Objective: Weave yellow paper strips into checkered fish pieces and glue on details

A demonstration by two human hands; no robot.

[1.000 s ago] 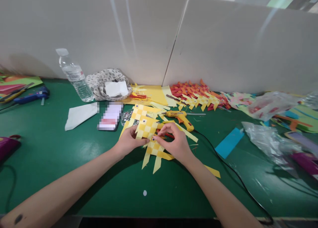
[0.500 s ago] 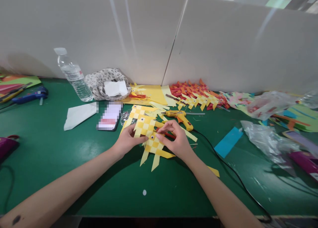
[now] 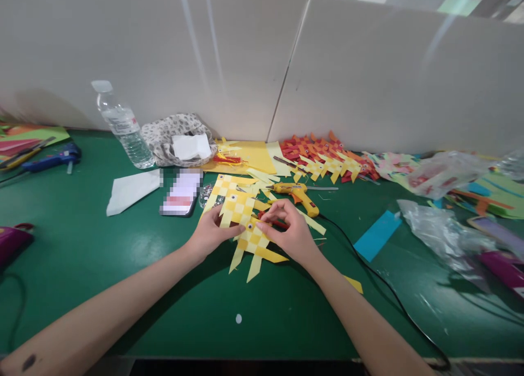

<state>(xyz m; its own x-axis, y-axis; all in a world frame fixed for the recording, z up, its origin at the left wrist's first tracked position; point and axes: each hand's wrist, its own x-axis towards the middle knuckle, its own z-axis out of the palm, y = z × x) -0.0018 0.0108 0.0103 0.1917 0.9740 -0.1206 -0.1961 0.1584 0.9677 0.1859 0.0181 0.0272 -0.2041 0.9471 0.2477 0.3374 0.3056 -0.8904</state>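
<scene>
Green counter (image 3: 172, 316) backed by a pale partition (image 3: 204, 54), with craft stuff scattered all around the hands. Main thing is a bunch of checkered yellow woven paper fish (image 3: 237, 206), overlapping in a slanted line between the two hands and running away past the left one.

Closest is the front fish (image 3: 256, 239), right in the gap between the thumbs, with its pale tails hanging toward the wearer, below both hands. Left hand (image 3: 208, 234) is gripping the woven paper from the side, fingers tucked behind and thumb across the front. That thumb sits where two fish overlap, so can't really tell if it's got one or both. Right hand (image 3: 291, 234) is pinching the front fish by the head, thumb tip just beside the googly eye (image 3: 250, 226), other fingers curled.

Just beyond the right hand there's a yellow glue gun (image 3: 292, 189), and its black cord (image 3: 380, 278) trails down to the right of that arm. Farther out past it is a heap of red and orange paper fish (image 3: 313, 147). Well right of the right hand: a blue paper strip (image 3: 379, 235), then a crumpled clear plastic bag (image 3: 442, 231). Beyond the left hand you've got a phone (image 3: 182, 193), and farther off a water bottle (image 3: 125, 127) next to a patterned cloth bag (image 3: 164, 136). Little white oval (image 3: 238, 318) lies on the wearer's side of both hands.
</scene>
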